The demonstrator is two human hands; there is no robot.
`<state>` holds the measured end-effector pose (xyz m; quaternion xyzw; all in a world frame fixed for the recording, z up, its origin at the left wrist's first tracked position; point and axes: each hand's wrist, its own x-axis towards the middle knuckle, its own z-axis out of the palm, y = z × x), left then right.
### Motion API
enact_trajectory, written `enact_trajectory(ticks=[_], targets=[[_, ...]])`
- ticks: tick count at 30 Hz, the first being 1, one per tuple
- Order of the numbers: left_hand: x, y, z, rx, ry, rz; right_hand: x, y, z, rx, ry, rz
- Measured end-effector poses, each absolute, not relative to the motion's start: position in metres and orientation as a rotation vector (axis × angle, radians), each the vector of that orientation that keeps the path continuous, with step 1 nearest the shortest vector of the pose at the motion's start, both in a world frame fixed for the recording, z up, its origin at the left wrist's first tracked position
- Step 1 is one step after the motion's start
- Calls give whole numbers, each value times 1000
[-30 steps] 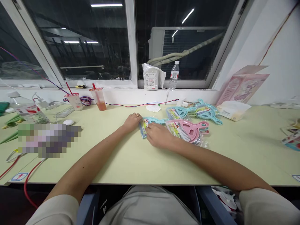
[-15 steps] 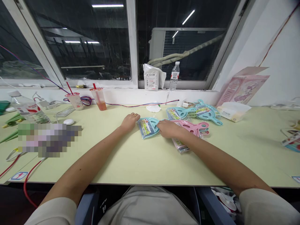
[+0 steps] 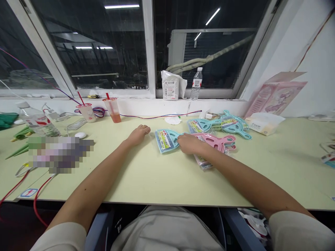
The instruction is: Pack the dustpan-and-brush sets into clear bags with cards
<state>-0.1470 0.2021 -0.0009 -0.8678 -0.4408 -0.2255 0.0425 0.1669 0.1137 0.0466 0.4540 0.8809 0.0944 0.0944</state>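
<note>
My right hand (image 3: 188,143) is closed around the handle of a light-blue mini dustpan and brush set (image 3: 166,141) in clear wrap, its broad end pointing left. My left hand (image 3: 139,135) rests palm down on the table, just left of that set and apart from it, fingers loosely stretched and holding nothing. Partly beneath my right hand and forearm lies a pile of wrapped pink dustpan sets (image 3: 216,141); my forearm hides some of it. Behind them sit several more wrapped blue dustpan sets (image 3: 234,127).
A tissue pack (image 3: 264,123) and a pink box (image 3: 277,94) stand at the back right. Two drink cups (image 3: 113,111), a large bottle (image 3: 38,120) and cables occupy the left. A water bottle (image 3: 196,85) and a white package (image 3: 171,87) stand on the sill.
My left hand has let go of the blue set's left edge and drawn back to the left. My right hand keeps its hold on the handle. The view has shifted slightly.
</note>
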Motion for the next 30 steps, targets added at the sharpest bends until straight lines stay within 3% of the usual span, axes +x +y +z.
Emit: enact_trajectory(ticks=[7, 13, 18, 21, 30], targets=[[-153, 205, -2, -2728, -1410, -665, 167, 115, 43, 1318, 2646, 328], [-130, 192, 13, -2477, -1581, -859, 167, 119, 38, 1306, 2675, 356], [-114, 177, 21, -2731, -1354, -500, 171, 120, 46, 1376, 2712, 276], [-109, 170, 21, -2779, -1456, -301, 178, 124, 57, 1445, 2711, 255], [-106, 165, 23, -2788, -1554, -413, 199, 139, 64, 1600, 2628, 140]])
